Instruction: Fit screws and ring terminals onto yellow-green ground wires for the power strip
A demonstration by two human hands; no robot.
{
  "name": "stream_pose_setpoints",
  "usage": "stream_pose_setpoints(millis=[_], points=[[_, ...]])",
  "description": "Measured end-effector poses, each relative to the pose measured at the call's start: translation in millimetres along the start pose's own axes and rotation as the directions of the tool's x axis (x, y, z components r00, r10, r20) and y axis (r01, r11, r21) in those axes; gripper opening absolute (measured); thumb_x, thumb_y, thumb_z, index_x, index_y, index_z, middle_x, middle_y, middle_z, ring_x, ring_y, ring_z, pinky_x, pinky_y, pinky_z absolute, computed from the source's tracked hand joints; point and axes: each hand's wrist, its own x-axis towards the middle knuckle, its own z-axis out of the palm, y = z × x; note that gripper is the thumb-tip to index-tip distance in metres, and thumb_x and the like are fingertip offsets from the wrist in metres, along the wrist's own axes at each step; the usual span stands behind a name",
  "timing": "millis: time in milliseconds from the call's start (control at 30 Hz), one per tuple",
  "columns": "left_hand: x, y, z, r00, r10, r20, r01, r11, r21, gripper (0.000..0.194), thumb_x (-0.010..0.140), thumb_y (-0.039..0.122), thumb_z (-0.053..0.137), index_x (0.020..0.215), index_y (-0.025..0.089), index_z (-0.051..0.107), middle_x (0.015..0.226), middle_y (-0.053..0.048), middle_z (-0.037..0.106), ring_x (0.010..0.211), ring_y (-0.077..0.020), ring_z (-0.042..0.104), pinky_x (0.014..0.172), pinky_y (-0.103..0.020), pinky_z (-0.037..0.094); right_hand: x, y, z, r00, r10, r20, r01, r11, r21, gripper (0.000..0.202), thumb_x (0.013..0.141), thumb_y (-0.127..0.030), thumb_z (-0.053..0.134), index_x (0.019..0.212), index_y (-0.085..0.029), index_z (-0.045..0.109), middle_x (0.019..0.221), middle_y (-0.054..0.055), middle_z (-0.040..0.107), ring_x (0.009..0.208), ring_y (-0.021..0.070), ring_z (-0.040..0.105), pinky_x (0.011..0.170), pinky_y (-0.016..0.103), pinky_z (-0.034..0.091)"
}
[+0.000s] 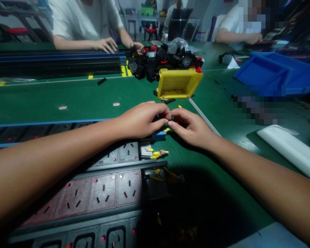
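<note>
My left hand (146, 119) and my right hand (195, 129) meet fingertip to fingertip over the end of a blue-edged power strip (158, 135). Both are closed in a pinch; whatever lies between the fingers is too small or hidden to name. A bit of yellow shows just below the fingertips. Nearer to me lie more power strips with rows of sockets (103, 193). From the end of one comes a yellow-green wire with a brass screw bolt (163, 153). Dark shadow hides the ends of the nearest strips.
Beyond my hands a yellow bin (161, 84) holds small brass-coloured parts. Behind it are heaped black socket modules (157, 60), near a co-worker's hands (107, 44). Black rails (54, 65) lie at left, blue bins (276, 74) at right, with a white bar-shaped object (291, 148) nearer.
</note>
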Motion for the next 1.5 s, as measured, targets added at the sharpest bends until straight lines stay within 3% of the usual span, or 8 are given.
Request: stream_pose_setpoints(millis=[433, 667, 967, 1067, 1200, 1333, 1433, 1500], points=[[0.4, -2.1, 1.6, 0.999, -0.014, -0.032, 0.015, 1.000, 0.022, 0.013, 0.087, 0.022, 0.055, 0.095, 0.014, 0.061, 0.091, -0.005, 0.065, 0.082, -0.0158, 0.056, 0.075, -0.027, 0.040, 0.6, -1.0, 0.4, 0.999, 0.026, -0.027, -0.026, 1.000, 0.017, 0.017, 0.088, -0.031, 0.057, 0.098, -0.018, 0.062, 0.078, 0.002, 0.059, 0.059, 0.0114, 0.047, 0.054, 0.025, 0.037], [-0.2, -1.7, 1.9, 0.999, -0.029, -0.031, 0.030, 0.999, 0.031, 0.019, 0.087, 0.026, 0.054, 0.102, 0.015, 0.058, 0.101, -0.007, 0.066, 0.093, -0.0183, 0.058, 0.082, -0.030, 0.043, 0.1, -6.2, -2.1, 0.999, 0.025, -0.036, -0.026, 0.999, -0.023, 0.020, 0.088, -0.034, 0.058, 0.095, -0.017, 0.066, 0.079, 0.004, 0.064, 0.062, 0.0130, 0.052, 0.055, 0.026, 0.040], [0.4, -3.2, 1.3, 1.000, 0.005, -0.021, -0.005, 0.999, -0.036, 0.030, 0.087, 0.024, 0.054, 0.116, 0.016, 0.055, 0.102, -0.006, 0.069, 0.096, -0.0184, 0.061, 0.086, -0.034, 0.042, -3.2, -8.9, -2.5, 1.000, -0.009, 0.000, 0.009, 1.000, 0.017, 0.018, 0.087, -0.022, 0.051, 0.100, -0.017, 0.062, 0.086, 0.005, 0.065, 0.062, 0.0134, 0.053, 0.058, 0.028, 0.042], [0.7, -2.0, 1.5, 1.000, 0.005, -0.029, -0.006, 1.000, -0.029, 0.031, 0.085, 0.023, 0.054, 0.116, 0.016, 0.056, 0.100, -0.005, 0.069, 0.096, -0.0188, 0.060, 0.086, -0.034, 0.042, -3.7, -9.3, -2.9, 0.999, 0.004, -0.052, 0.000, 0.998, 0.063, 0.016, 0.083, -0.019, 0.052, 0.098, -0.019, 0.060, 0.091, 0.005, 0.063, 0.065, 0.0142, 0.054, 0.059, 0.028, 0.042], [1.2, -1.2, 1.1, 1.000, 0.000, -0.006, 0.000, 1.000, 0.008, 0.026, 0.084, 0.022, 0.053, 0.109, 0.018, 0.063, 0.097, -0.004, 0.069, 0.093, -0.0187, 0.059, 0.087, -0.035, 0.043, -1.0, -4.3, -9.5, 0.989, 0.047, -0.138, -0.043, 0.999, 0.033, 0.005, 0.076, -0.017, 0.054, 0.079, -0.019, 0.057, 0.070, 0.001, 0.057, 0.060, 0.0137, 0.049, 0.057, 0.028, 0.038], [1.6, -1.3, 0.1, 1.000, 0.018, 0.015, -0.019, 1.000, 0.024, 0.023, 0.083, 0.019, 0.052, 0.099, 0.018, 0.069, 0.093, -0.004, 0.071, 0.092, -0.0188, 0.058, 0.087, -0.035, 0.044, 2.5, 4.4, -16.9, 0.995, 0.065, 0.081, -0.066, 0.998, 0.007, 0.010, 0.074, -0.019, 0.050, 0.069, -0.018, 0.059, 0.061, 0.000, 0.055, 0.058, 0.0135, 0.048, 0.057, 0.027, 0.036], [1.4, -0.7, -0.5, 0.999, 0.034, 0.006, -0.034, 0.999, 0.006, 0.024, 0.083, 0.018, 0.052, 0.096, 0.017, 0.071, 0.092, -0.005, 0.072, 0.090, -0.0184, 0.059, 0.086, -0.034, 0.045, 2.8, 6.2, -18.1, 0.964, 0.062, 0.259, -0.064, 0.998, 0.001, 0.014, 0.078, -0.023, 0.050, 0.069, -0.017, 0.059, 0.058, -0.001, 0.054, 0.054, 0.0119, 0.047, 0.054, 0.025, 0.035], [1.1, -0.1, -0.7, 0.999, 0.042, 0.000, -0.042, 0.999, 0.002, 0.024, 0.082, 0.017, 0.052, 0.095, 0.016, 0.072, 0.092, -0.005, 0.073, 0.089, -0.0185, 0.060, 0.085, -0.033, 0.046, 2.4, 4.9, -17.2, 0.948, 0.039, 0.314, -0.040, 0.999, -0.004, 0.017, 0.080, -0.025, 0.051, 0.067, -0.017, 0.057, 0.057, -0.002, 0.051, 0.053, 0.0108, 0.045, 0.052, 0.024, 0.034]])
